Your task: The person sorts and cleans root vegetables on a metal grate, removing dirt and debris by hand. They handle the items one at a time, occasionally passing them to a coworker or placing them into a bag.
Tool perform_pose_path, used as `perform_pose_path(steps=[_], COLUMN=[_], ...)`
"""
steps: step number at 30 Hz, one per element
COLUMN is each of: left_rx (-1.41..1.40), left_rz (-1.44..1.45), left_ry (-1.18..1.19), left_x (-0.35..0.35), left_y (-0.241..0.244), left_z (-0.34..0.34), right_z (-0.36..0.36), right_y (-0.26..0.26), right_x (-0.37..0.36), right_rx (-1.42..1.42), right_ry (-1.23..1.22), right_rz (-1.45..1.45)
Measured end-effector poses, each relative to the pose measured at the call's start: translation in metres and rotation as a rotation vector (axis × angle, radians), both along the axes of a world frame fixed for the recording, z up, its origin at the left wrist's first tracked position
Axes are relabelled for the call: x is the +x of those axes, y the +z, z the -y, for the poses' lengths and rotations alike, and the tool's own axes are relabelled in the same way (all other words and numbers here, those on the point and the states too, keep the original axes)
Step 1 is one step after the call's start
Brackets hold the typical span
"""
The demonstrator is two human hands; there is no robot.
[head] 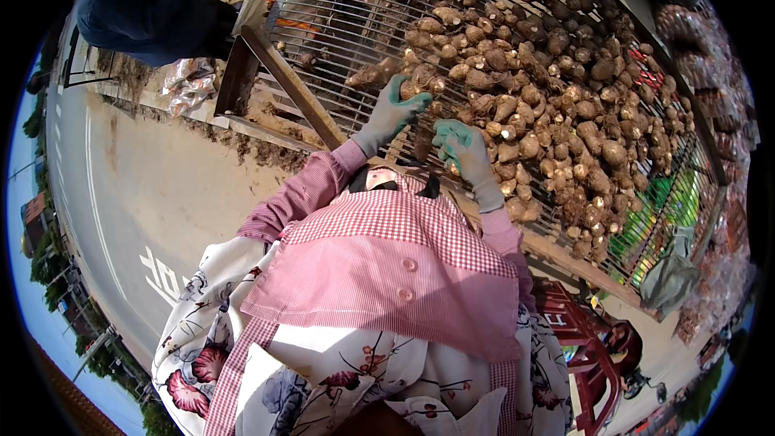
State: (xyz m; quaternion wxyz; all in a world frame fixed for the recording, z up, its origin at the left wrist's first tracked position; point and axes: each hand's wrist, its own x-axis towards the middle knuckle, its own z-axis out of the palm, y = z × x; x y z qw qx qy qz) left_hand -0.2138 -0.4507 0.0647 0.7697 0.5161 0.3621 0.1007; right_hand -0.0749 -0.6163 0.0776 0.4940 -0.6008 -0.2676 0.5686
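Observation:
Brown, root-haired taro corms (pixel 527 97) are heaped on a slatted metal rack (pixel 339 18) in front of me. My left hand (pixel 393 114), in a grey glove with green-coated fingers, reaches to the heap's near left edge. Its thumb and fingers are spread around the side of a corm (pixel 410 89); no firm grip shows. To the right, my right hand (pixel 463 148) wears a matching glove and has curled fingers beside the near corms. A small pale bit shows under those fingers, but whether it is held is unclear.
A rusty angle-iron bar (pixel 290 88) crosses the rack's left end. Beyond it a person in dark clothing (pixel 145 15) bends over. Filled plastic bags (pixel 696 72) line the far right side, and a red tricycle cart (pixel 581 339) stands at the lower right.

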Motion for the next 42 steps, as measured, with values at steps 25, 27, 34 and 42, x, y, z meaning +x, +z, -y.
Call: perform_pose_path(steps=[25, 27, 34, 42], left_rx=[1.228, 1.367, 1.569, 0.696], left_rz=[-0.107, -0.124, 0.177, -0.291], left_ry=[-0.413, -0.637, -0.801, -0.143], left_x=[0.006, 0.018, 0.034, 0.039], left_y=[0.0, 0.041, 0.038, 0.025], left_z=[-0.011, -0.006, -0.007, 0.027], right_z=[0.006, 0.01, 0.011, -0.021], right_y=[-0.03, -0.034, -0.007, -0.04], right_x=[-0.003, -0.008, -0.014, -0.026], right_rx=[-0.103, 0.057, 0.366, 0.094], right_ry=[-0.343, -0.322, 0.051, -0.581], right_rz=[-0.776, -0.814, -0.362, 0.192])
